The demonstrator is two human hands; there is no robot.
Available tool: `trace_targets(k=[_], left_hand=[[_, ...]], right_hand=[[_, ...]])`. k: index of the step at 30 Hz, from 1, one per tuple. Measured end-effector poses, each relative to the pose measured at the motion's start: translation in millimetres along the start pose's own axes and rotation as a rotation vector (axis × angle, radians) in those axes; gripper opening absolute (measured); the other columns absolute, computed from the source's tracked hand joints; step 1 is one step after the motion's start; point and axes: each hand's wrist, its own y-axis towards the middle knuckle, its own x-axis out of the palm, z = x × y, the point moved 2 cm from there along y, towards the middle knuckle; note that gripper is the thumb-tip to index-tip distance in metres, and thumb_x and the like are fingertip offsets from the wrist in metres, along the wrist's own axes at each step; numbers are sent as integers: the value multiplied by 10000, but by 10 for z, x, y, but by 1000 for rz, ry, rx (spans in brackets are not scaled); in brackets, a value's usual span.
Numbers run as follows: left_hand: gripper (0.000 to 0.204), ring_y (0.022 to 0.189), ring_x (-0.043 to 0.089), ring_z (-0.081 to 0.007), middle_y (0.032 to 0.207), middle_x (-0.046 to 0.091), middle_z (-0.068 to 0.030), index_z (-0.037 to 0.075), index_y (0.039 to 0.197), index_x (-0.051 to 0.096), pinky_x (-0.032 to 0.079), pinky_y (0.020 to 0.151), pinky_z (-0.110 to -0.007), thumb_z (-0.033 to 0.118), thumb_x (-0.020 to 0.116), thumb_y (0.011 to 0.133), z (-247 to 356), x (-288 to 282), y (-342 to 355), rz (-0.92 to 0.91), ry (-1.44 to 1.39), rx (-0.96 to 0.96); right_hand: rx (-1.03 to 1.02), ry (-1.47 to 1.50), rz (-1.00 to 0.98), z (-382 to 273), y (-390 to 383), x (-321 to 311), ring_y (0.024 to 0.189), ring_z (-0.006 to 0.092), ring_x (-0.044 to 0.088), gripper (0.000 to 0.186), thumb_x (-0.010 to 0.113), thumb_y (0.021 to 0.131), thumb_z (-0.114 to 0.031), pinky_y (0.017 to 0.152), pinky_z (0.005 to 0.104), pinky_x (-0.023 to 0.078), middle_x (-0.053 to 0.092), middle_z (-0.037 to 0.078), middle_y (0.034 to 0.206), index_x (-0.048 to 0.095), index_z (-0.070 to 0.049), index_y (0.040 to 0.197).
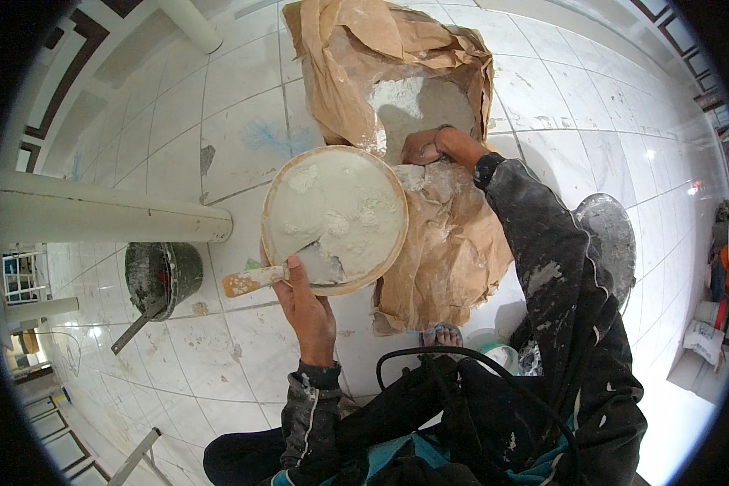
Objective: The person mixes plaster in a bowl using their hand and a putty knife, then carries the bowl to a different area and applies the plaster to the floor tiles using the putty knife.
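A round bucket (270, 186) full of pale powder, lumpy on top, stands in front of me. At its near left rim is my left hand (306, 312), closed with the thumb over the edge and against a putty knife (255, 281). The knife's wooden handle sticks out to the left, and its blade lies over the powder. My right hand (423, 148) reaches down into a torn brown paper sack (324, 89) with similar powder (397, 97) inside. Its fingers look curled; the fingertips and whatever they hold are hidden.
Crumpled brown paper (445, 251) spreads between the sack and my feet. To the left are a pale column (113, 212) and a dark bucket (185, 271) with a flat tool leaning out. Another dark bucket (611, 235) stands right of my right arm. The floor has white tiles.
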Motion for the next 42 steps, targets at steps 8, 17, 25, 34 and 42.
trace_targets(k=[8,17,25,34,42], left_hand=[[608,1294,316,-204,1430,292,-110,79,1451,136,277,1071,-342,196,478,961,114,14,-20,-57,168,158],[577,1219,420,-208,1353,385,-99,91,1411,216,394,993,-350,216,524,939,47,-6,30,58,2,-91],[506,1138,496,-244,1268,453,-109,87,1350,296,478,899,-403,292,513,941,-7,-109,80,83,-41,-135],[498,1155,482,-198,1269,459,-97,62,1347,282,452,939,-358,245,515,946,-118,-67,79,-3,-91,-110],[575,1238,398,-207,1378,359,-102,79,1424,180,373,1020,-360,199,492,955,-72,-20,28,12,-24,-62]], right_hand=[[406,-101,-28,-414,228,-281,673,225,530,409,553,810,-330,667,376,430,637,171,781,610,72,862],[562,-159,-63,-285,102,-331,611,295,569,500,564,795,-430,644,420,463,614,211,691,628,61,728],[346,-108,-47,-702,105,-424,599,246,562,425,562,816,-366,617,371,468,591,181,644,616,44,717],[20,-345,-143,-208,20,-451,705,299,577,209,549,836,-184,665,376,474,617,158,806,624,4,888],[-106,-462,-162,-475,-19,-582,859,307,601,310,511,854,-170,807,388,479,620,159,961,556,-33,1128]])
